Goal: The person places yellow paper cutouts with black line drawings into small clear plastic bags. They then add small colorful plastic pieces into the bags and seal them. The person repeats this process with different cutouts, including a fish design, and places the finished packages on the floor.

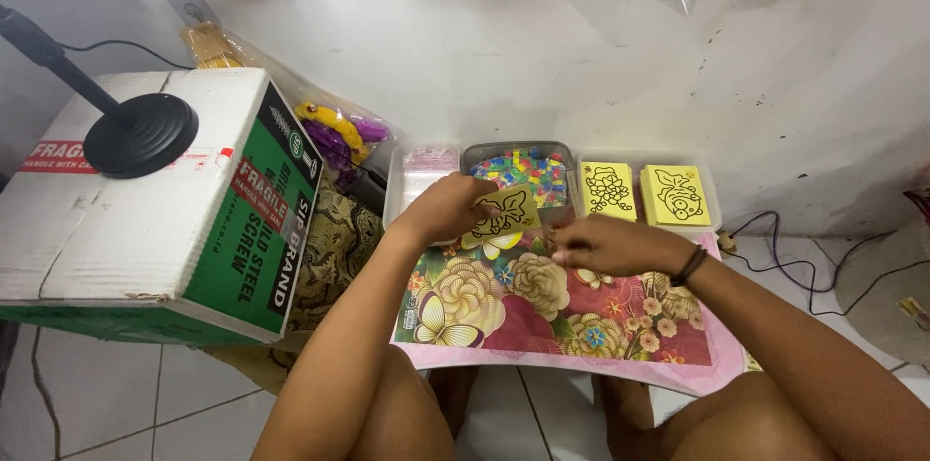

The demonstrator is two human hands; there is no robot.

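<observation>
At frame centre, over the floral mat, left hand pinches the yellow butterfly card. Right hand sits just beside it, fingers curled (contents not visible). Best to support the card flat and work near the bead tray.

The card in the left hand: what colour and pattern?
Yellow card with a black butterfly outline, held by the left hand; head view.
</observation>
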